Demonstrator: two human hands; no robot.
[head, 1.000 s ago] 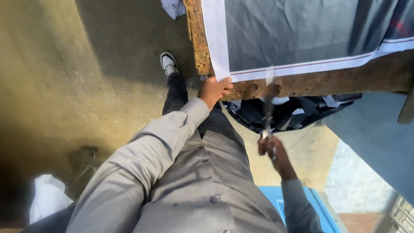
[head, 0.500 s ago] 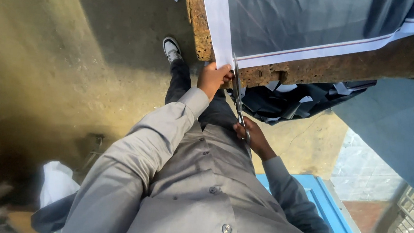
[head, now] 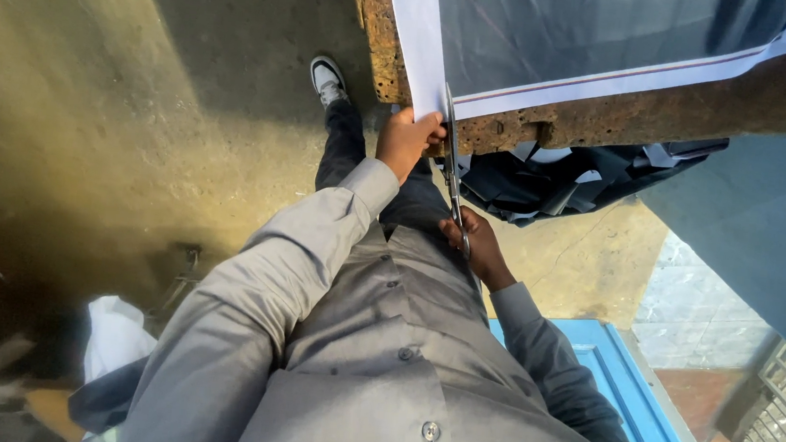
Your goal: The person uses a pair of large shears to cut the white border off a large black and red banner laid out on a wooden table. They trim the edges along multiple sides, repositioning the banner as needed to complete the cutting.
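At twelve o'clock on the worn wooden surface (head: pixel 611 117), dark fabric (head: pixel 599 30) with white striped border, my left hand (head: pixel 409 140) pinching its white edge, my right hand (head: pixel 474 242) clamped on scissors (head: pixel 451 174), blades at the edge, dark scraps (head: pixel 567 184) at two o'clock below.

The long steel scissors (head: pixel 453 184) point up toward the edge of the rough wooden bench (head: pixel 611 117), with the blade tips at the white border of the dark grey cloth (head: pixel 609 22). This cloth lies flat on the bench; its white band (head: pixel 418 43) hangs slightly over the bench corner.
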